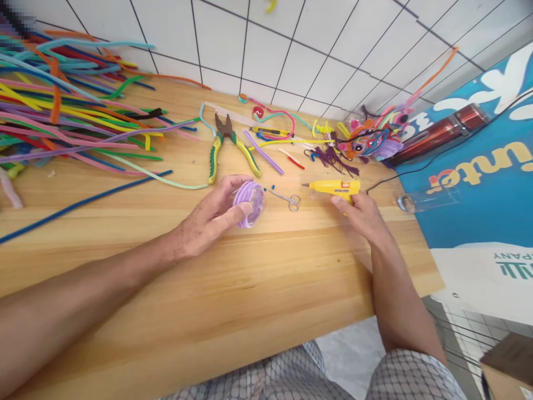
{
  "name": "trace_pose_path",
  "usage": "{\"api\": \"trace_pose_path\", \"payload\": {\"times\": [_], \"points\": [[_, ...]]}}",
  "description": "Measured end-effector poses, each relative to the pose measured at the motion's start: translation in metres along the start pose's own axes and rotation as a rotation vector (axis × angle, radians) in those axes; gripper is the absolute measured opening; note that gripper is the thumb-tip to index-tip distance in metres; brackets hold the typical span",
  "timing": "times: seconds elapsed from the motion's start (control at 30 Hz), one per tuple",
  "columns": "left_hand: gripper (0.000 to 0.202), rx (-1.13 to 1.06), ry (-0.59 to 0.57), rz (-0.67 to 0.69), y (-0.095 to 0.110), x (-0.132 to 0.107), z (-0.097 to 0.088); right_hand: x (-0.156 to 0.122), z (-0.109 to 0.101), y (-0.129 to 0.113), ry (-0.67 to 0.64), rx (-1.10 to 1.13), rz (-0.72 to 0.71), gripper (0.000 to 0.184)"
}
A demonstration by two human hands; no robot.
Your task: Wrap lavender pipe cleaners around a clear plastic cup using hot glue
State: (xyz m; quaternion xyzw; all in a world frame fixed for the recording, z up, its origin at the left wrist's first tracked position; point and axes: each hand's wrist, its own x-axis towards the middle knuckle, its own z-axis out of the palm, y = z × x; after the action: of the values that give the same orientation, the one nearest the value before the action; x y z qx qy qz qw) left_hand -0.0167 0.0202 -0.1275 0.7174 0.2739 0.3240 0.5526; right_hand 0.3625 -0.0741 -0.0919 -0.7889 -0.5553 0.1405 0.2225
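My left hand [220, 214] is closed around a small clear cup wrapped in purple pipe cleaner [246, 201], tilted with its opening facing right. In my right hand [358, 214] is a yellow glue gun [333, 188], its nozzle pointing left above the table. Small scissors [291, 200] lie on the wood between the two hands, with a few tiny blue bits beside their tip. Just behind the cup rest pliers [225, 136] with green and yellow handles, jaws toward the wall. A short purple pipe cleaner piece [264, 153] lies to their right.
A big heap of coloured pipe cleaners [83, 119] covers the table's left back. At the back right sit a colourful pipe cleaner bundle [375, 136], a red flask [445, 133] and a clear tube [428, 199]. A black cord [416, 171] runs from the glue gun. A yellow cutter [270, 131] lies near the tiled wall.
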Motion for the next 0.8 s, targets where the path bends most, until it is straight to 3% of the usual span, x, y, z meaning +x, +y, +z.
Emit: {"api": "trace_pose_path", "payload": {"times": [0.17,0.37,0.6,0.8], "points": [[0.057,0.000,-0.002,0.007,-0.001,0.000,0.000,0.002,0.010,-0.008,-0.031,-0.014,-0.017,0.045],[0.057,0.004,-0.004,-0.006,0.000,0.001,0.000,0.000,-0.001,-0.011,-0.043,-0.050,-0.017,0.045],[0.055,-0.008,-0.001,-0.001,0.001,0.000,0.001,-0.001,-0.023,0.009,0.065,-0.126,0.090,0.053],[0.057,-0.003,-0.006,-0.016,0.002,-0.001,0.000,-0.001,-0.029,0.021,0.101,-0.180,0.183,0.048]]}}
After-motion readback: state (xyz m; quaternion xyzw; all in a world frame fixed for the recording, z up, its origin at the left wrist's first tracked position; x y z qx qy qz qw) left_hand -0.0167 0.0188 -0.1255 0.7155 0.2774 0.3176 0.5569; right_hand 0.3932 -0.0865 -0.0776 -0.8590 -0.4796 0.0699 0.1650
